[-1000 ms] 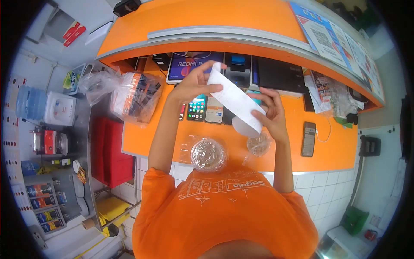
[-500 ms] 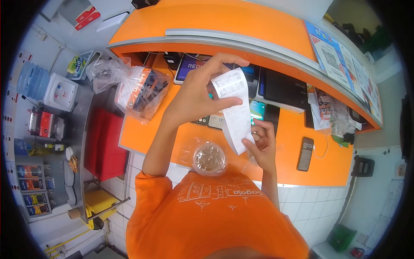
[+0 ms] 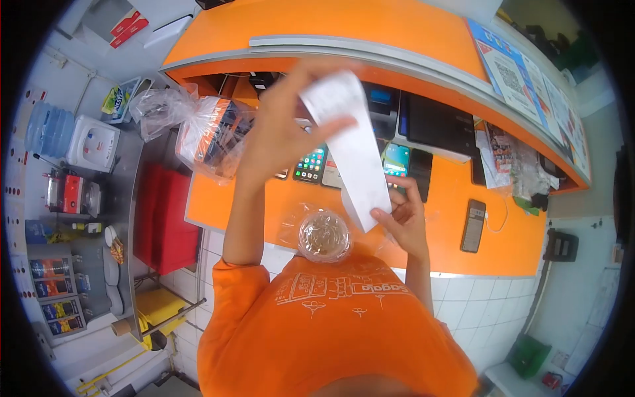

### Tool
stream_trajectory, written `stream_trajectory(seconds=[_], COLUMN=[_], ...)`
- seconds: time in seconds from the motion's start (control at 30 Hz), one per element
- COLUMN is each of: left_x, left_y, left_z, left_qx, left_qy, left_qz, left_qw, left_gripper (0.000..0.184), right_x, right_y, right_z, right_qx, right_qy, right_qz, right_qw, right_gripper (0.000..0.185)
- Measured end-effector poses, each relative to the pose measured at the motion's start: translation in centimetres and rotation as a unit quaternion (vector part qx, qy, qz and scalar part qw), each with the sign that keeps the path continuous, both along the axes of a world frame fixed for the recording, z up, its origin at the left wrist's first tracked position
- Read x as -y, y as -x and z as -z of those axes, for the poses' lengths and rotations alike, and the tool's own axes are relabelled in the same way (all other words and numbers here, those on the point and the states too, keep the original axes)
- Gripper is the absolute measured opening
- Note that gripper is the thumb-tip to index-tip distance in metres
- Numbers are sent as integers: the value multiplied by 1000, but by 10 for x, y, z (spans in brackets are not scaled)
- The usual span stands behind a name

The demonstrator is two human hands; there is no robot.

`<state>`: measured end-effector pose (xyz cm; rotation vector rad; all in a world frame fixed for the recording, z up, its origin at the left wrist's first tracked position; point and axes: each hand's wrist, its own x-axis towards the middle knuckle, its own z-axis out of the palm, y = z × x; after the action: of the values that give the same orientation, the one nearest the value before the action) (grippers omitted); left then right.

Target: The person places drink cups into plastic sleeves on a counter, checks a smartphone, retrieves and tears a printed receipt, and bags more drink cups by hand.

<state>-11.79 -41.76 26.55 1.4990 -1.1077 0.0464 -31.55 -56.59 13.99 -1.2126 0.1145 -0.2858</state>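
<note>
A long white paper receipt (image 3: 354,155) is stretched at a slant above the orange counter. Its upper part is in my left hand (image 3: 281,129), thumb across the front; motion blurs the fingers. My right hand (image 3: 407,221) pinches the lower end between thumb and fingers. Close to my shirt stands a round, clear container (image 3: 324,235) with plastic around it. Behind the receipt lie a phone with a lit screen of icons (image 3: 309,164) and another lit phone (image 3: 397,161). The print on the receipt is too blurred to read.
The orange counter (image 3: 436,245) carries a grey handset (image 3: 472,226) at right and a tied plastic bag (image 3: 211,135) at left. Under the raised shelf (image 3: 397,49) sits a black device (image 3: 436,126). A water dispenser (image 3: 94,142) is at far left.
My left hand and the receipt's upper end have moved up and to the left. The receipt now looks straighter and more tilted. My right hand keeps its hold on the lower end.
</note>
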Motion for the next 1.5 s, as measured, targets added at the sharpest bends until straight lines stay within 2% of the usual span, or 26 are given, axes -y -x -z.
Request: stream_trajectory(seconds=[0.1, 0.17, 0.27, 0.4, 0.47, 0.57, 0.67, 0.73, 0.87, 1.03, 1.13, 1.2, 1.23, 1.33, 1.37, 1.47, 1.5], left_x=[-11, -14, -20, 8, 22, 35, 42, 43, 44, 43, 41, 32, 23, 7, 4, 3, 0], left_y=[-28, -40, -56, -12, 1, 17, 8, 9, 6, -9, -20, -32, -41, -48, -43, -21, -14], left_z=[14, 24, 51, 65, 74, 77, 86, 91, 99, 112, 121, 130, 129, 119, 113, 96, 83], left_qx=[-72, -105, 44, 244, 189, 41, -90, -112, -109, -133, -178, -194, -260, -256, -329, -179, -164], left_qy=[-23, -41, -141, -263, -205, -319, -316, -256, -236, -195, -171, -170, -212, -212, -223, -151, -207], left_qz=[-82, -122, -189, -307, -63, 136, 209, 213, 221, 233, 223, 183, 171, 172, 200, 260, 230], left_qw=[994, 986, 971, 882, 958, 937, 921, 936, 940, 943, 943, 949, 926, 927, 896, 937, 937], left_gripper=[59, 62, 66, 51, 36, 24, 25, 27, 25, 26, 28, 30, 31, 31, 30, 29, 26], right_x=[19, 28, 39, 49, 53, 58, 68, 70, 69, 42, 33, 31, 30, 30, 29, 24, 22], right_y=[2, 1, -4, -19, -25, -32, -31, -32, -36, -44, -53, -47, -46, -49, -57, -74, -80], right_z=[0, -5, -22, -28, -29, -31, -35, -37, -33, -37, -20, -24, -28, -48, -45, -48, -48], right_qx=[-94, -87, -101, -140, -145, -132, -132, -120, -90, -36, 131, 123, 119, 20, 37, -11, -16], right_qy=[29, 49, 99, 152, 187, 226, 204, 163, 294, 481, 583, 563, 552, 393, 324, 296, 302], right_qz=[-13, -1, -7, -24, -35, -48, -66, -86, -45, 89, 181, 215, 233, 212, 186, 118, 97], right_qw=[995, 995, 990, 978, 971, 964, 968, 975, 951, 872, 781, 788, 792, 895, 927, 948, 948], right_gripper=[36, 26, 16, 16, 17, 17, 18, 18, 12, 9, 5, 6, 7, 10, 18, 26, 27])
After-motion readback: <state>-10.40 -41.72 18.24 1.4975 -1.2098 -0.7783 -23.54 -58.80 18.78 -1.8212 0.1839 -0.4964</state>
